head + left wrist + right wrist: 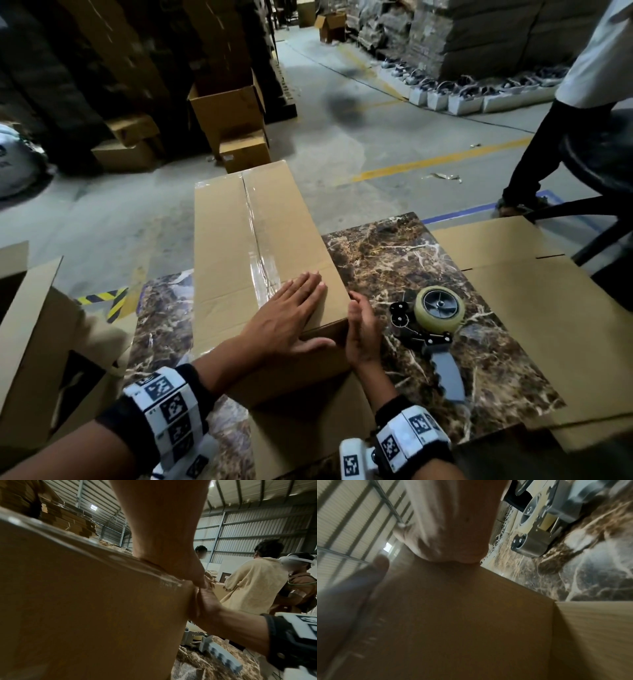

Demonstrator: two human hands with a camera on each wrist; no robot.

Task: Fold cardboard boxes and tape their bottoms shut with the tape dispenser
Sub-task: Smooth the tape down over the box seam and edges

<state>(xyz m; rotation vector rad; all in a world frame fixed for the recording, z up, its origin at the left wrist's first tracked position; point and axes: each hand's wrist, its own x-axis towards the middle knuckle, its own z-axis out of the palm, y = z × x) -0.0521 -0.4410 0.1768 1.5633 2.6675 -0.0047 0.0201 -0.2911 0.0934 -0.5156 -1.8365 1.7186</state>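
A long cardboard box (226, 246) lies on the marble-patterned table (394, 260), its closed flaps facing up with clear tape (260, 260) along the centre seam. My left hand (291, 308) lies flat with straight fingers on the near right part of the box top, thumb over the near edge. My right hand (361, 329) presses flat against the box's near right corner, fingers straight. The tape dispenser (431, 329) lies on the table just right of that hand, held by nobody. The left wrist view shows the box side (94, 608) and the dispenser handle (223, 655).
Flat cardboard sheets (534, 298) lie at the table's right side. An open box (34, 342) stands at the left. A person (582, 102) sits on a stool at the far right. Stacked boxes (226, 116) stand on the floor beyond the table.
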